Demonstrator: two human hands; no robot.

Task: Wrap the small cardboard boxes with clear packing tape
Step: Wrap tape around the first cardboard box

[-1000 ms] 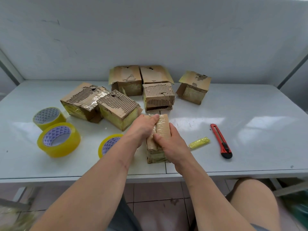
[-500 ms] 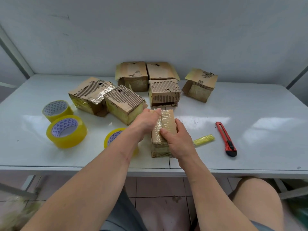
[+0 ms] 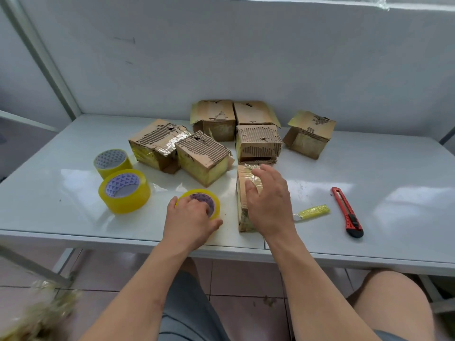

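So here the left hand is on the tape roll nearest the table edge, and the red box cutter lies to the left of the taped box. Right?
Not quite. The head view shows the red box cutter lying to the right of the taped box, beyond the right hand. The rest holds: the left hand is on the tape roll nearest the table edge.

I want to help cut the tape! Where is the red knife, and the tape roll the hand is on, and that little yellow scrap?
red knife [image 3: 347,211], head view, middle of its red handle.
tape roll [image 3: 214,202], head view, right rim, under the left hand [image 3: 189,221].
yellow scrap [image 3: 314,210], head view, its middle.
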